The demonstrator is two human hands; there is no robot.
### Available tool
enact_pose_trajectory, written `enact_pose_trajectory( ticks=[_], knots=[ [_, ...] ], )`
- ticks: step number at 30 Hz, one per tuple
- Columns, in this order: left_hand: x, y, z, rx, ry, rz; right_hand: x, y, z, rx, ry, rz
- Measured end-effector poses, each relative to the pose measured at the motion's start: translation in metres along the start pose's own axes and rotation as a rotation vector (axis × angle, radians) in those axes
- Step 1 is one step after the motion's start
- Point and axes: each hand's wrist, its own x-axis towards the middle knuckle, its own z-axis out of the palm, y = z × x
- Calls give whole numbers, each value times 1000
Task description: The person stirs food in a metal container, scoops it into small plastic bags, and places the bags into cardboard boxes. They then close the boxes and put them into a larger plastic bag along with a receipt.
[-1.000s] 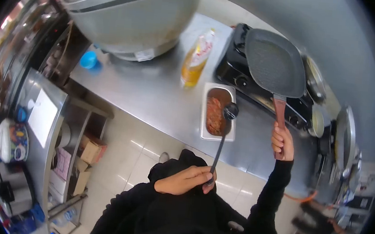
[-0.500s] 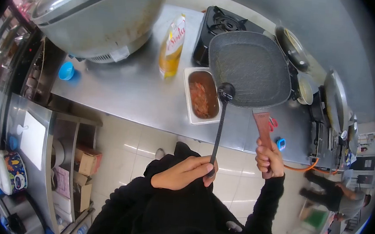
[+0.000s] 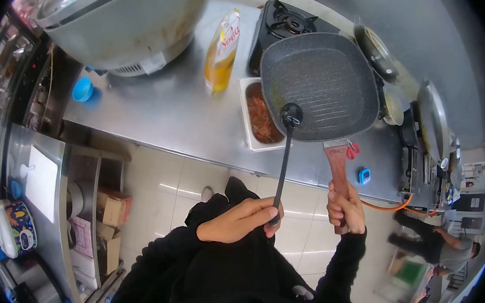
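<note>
My left hand [image 3: 239, 219] is closed around the lower end of a black ladle [image 3: 283, 166], whose bowl lies over the near left edge of a grill pan [image 3: 320, 86]. With my right hand [image 3: 346, 208] I grip the pan's wooden handle [image 3: 338, 168]. The square dark pan has a ridged, oily-looking floor and is held over the counter, in front of the stove. Partly under its left side stands a metal food container [image 3: 249, 126] with reddish-brown food [image 3: 261, 118] inside.
A yellow-and-white bottle [image 3: 222, 51] stands left of the black gas stove [image 3: 282, 25]. On the steel counter [image 3: 158, 127] are a blue cup [image 3: 83, 89], red scissors [image 3: 353, 151], a small blue timer [image 3: 364, 175] and a large metal cooker [image 3: 121, 25]. Another person [image 3: 442, 244] stands far right.
The grill pan has shifted slightly left and tilted, now covering more of the food container. The ladle bowl has stayed at the pan's near left edge.
</note>
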Motion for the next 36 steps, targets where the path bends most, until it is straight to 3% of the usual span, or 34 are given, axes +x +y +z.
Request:
enact_pose_trajectory(
  ticks=[36],
  knots=[
    [-17,-14,5,-77,22,15,-10,19,23,-239,145,-174]
  ],
)
